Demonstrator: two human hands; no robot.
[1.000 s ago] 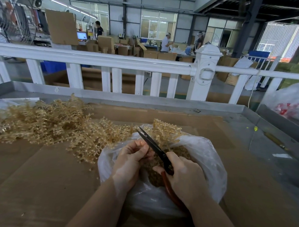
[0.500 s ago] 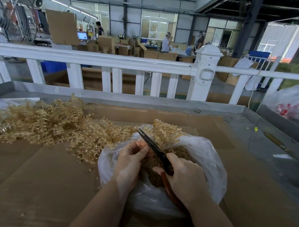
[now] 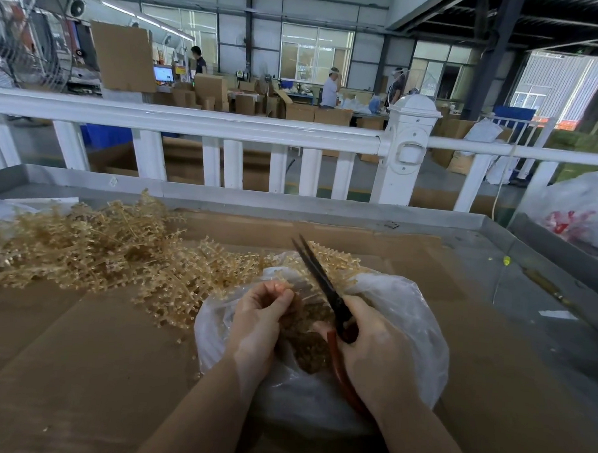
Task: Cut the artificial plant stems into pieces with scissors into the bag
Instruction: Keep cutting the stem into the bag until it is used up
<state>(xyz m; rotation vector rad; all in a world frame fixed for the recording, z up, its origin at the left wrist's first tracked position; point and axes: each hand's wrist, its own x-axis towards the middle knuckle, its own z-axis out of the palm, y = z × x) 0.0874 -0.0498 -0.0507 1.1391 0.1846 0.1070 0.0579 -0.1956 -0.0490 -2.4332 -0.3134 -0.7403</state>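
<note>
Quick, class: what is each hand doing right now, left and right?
Left hand: pinching a bit of plant stem over the bag.
Right hand: gripping the scissors, blades nearly closed.

- A single view comes from a camera worn on the person's head, looking forward and down.
- It sits close above the left hand [image 3: 257, 330] and right hand [image 3: 377, 353], whose forearms enter from the bottom edge.
- The cardboard-covered table [image 3: 79, 353] fills the lower half, nearest the lens.
- The wide angle bends the white railing [image 3: 206, 119] across the middle of the frame.
- Beyond it, the upper part takes in the distant factory hall and its windows [image 3: 315, 54].
</note>
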